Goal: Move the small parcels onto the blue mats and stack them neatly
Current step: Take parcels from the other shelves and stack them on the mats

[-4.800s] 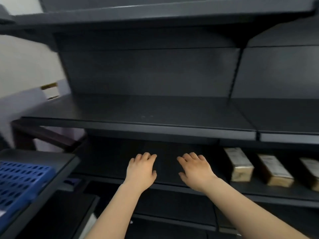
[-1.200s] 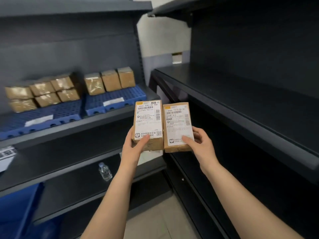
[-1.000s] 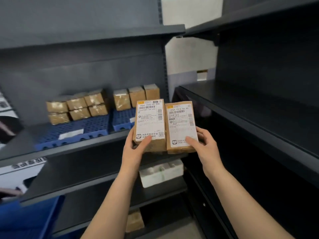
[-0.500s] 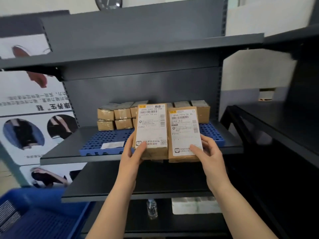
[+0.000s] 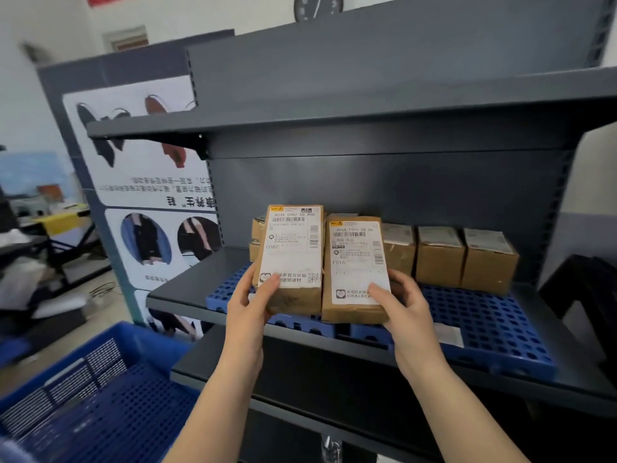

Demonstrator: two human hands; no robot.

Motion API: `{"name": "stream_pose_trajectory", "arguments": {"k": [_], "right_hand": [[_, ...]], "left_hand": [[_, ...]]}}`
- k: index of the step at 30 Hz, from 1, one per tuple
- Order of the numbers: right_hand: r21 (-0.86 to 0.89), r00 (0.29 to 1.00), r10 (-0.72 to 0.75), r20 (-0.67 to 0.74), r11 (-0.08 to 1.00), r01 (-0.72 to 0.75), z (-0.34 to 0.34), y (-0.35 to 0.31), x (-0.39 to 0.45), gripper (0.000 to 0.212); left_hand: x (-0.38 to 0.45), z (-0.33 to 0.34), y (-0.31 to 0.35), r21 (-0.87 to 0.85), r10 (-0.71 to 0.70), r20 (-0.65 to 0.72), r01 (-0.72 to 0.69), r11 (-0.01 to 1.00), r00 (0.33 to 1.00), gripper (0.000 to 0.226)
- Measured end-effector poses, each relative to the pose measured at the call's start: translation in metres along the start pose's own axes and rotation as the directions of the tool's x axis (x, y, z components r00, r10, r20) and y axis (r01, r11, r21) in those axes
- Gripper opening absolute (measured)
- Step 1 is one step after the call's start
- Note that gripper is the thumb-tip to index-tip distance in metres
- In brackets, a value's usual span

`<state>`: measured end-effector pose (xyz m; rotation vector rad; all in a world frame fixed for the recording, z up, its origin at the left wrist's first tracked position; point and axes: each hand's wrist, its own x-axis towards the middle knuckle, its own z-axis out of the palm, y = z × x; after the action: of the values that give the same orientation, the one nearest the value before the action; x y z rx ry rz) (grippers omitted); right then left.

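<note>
A: What are the hands doing?

B: The left hand [image 5: 248, 304] grips the left parcel [image 5: 291, 259] at its lower left corner, thumb curled over the white label. The right hand [image 5: 405, 307] grips the right parcel [image 5: 355, 269] the same way at its lower right corner, thumb on the label.

A: How do the 2 parcels sit against each other?

B: Side by side, long edges touching, labels facing the camera, both tilted back a little. The left one stands slightly higher.

A: And where are they?

B: Held up in front of the middle shelf [image 5: 187, 289], above the front edge of the blue mats [image 5: 484, 325] lying on it. Whether their bottoms touch the mat I cannot tell.

A: What is already on the mats?

B: 3 brown boxes [image 5: 440, 259] in a row at the back right, touching each other. More stacked boxes [image 5: 257, 238] show at the back left, mostly hidden by the held parcels.

A: Anything around the shelf?

B: A blue plastic crate [image 5: 100, 396] at the lower left, a poster [image 5: 150, 202] with shoe pictures beside the rack, and a round clock [image 5: 317, 6] on the wall above.
</note>
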<state>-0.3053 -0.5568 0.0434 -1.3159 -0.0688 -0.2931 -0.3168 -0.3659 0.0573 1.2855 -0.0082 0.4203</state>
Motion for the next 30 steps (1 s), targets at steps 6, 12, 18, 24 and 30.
{"name": "stream_pose_trajectory", "arguments": {"k": [6, 12, 18, 24, 30], "right_hand": [[0.041, 0.999, 0.031, 0.013, 0.999, -0.032, 0.047, 0.012, 0.034, 0.028], [0.029, 1.0, 0.009, -0.013, 1.0, -0.009, 0.096, 0.019, 0.069, 0.026], [0.12, 0.994, 0.032, -0.103, 0.993, -0.019, 0.16, 0.027, 0.112, 0.024], [0.174, 0.983, 0.054, -0.174, 0.984, -0.023, 0.208, 0.029, 0.154, 0.024], [0.065, 0.972, 0.039, -0.231, 0.998, -0.025, 0.234, 0.036, 0.197, 0.02]], "left_hand": [[0.038, -0.024, 0.008, 0.069, 0.127, -0.023, -0.125, 0.99, 0.992, 0.033], [0.089, -0.053, 0.017, 0.043, 0.153, 0.036, -0.154, 0.987, 0.988, 0.043], [0.161, -0.093, 0.025, -0.013, 0.141, 0.057, -0.14, 0.99, 0.988, 0.048], [0.229, -0.131, 0.026, -0.044, 0.119, 0.087, -0.115, 0.992, 0.989, 0.038], [0.274, -0.144, 0.014, -0.095, 0.103, 0.107, -0.093, 0.991, 0.989, 0.042]]}}
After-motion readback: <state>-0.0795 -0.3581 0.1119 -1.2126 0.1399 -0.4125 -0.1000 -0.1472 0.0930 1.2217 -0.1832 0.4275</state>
